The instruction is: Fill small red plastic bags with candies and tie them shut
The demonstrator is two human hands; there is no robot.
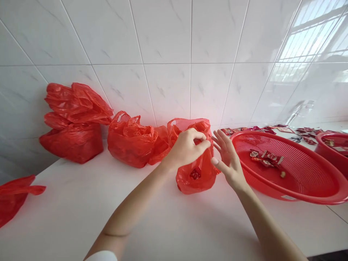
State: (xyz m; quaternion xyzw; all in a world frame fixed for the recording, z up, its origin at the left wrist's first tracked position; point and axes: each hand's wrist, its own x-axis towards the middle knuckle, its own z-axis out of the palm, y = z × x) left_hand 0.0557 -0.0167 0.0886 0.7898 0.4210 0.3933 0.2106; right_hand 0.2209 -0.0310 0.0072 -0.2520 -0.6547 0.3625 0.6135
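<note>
A red plastic bag (195, 186) stands in front of me on the white table, with a dark red wrapped packet (195, 173) showing at its lower front. My left hand (187, 146) is over the bag's upper part, fingers curled and pinched together at the thin plastic; the exact grip is partly hidden. My right hand (228, 157) is at the bag's right side with fingers and thumb spread, holding nothing. Whether its fingertips touch the plastic I cannot tell.
Filled red bags (130, 145) and a stacked pair of bags (77, 141) line the tiled wall at left. Another red bag (13, 197) lies far left. At right, a red mesh basket (307, 159) holds several packets (268, 158); a second basket (333, 152) and loose packets (310, 132) lie beyond.
</note>
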